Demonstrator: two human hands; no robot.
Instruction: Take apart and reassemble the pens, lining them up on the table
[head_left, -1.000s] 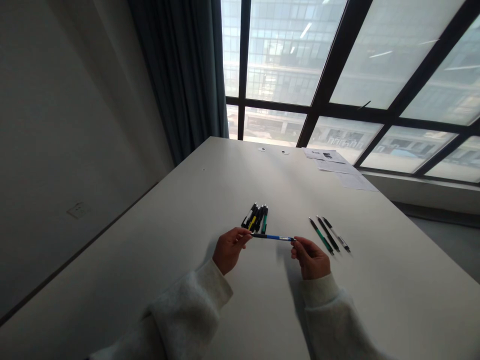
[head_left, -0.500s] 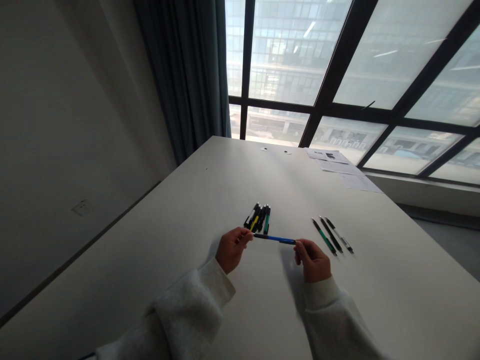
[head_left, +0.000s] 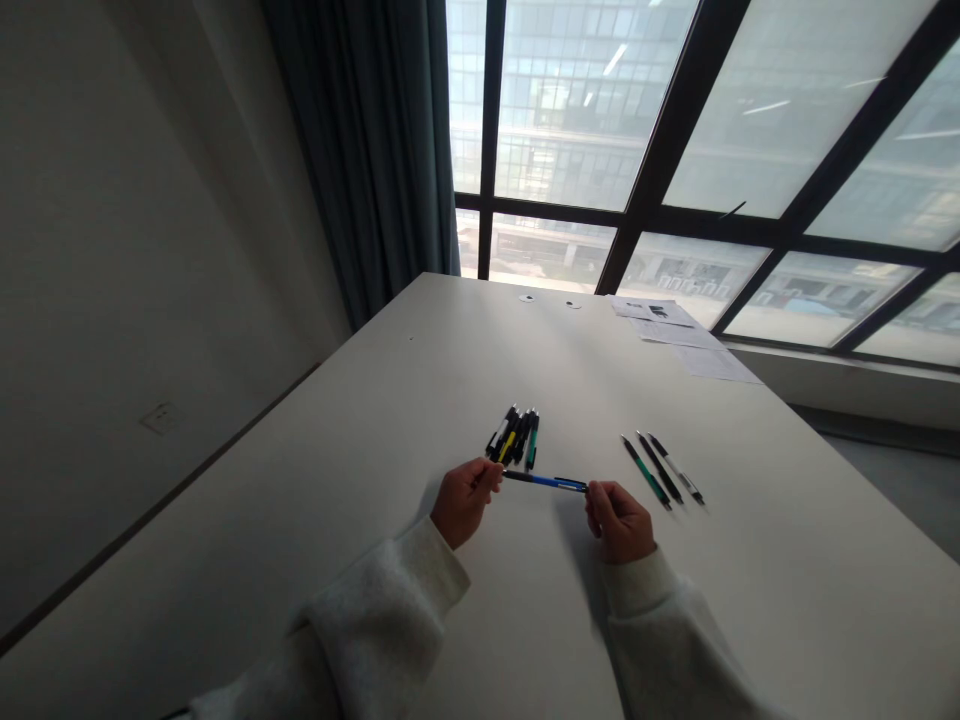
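Observation:
A blue and black pen [head_left: 546, 481] is stretched level between my two hands, above the white table [head_left: 480, 620]. My left hand [head_left: 463, 497] pinches its left end, and my right hand [head_left: 621, 520] pinches the clip end on the right. Just behind the held pen lies a bunch of several pens, among them a yellow and black pen [head_left: 508, 443] and a green and black pen [head_left: 532, 440]. To the right of my right hand, three pens lie side by side: a green pen [head_left: 645, 472], a black pen [head_left: 660, 467] and a white and black pen [head_left: 677, 468].
Printed papers [head_left: 660, 325] lie at the table's far right edge. Two small white pieces with dark spots, one of them a round piece [head_left: 527, 298], sit near the far edge. A dark curtain [head_left: 375, 150] and large windows stand behind; a wall runs along the left.
The blue pen has rolled slightly between my fingers, so its clip now shows along the upper side. My right hand has shifted a little left; the lying pens have not moved on the table.

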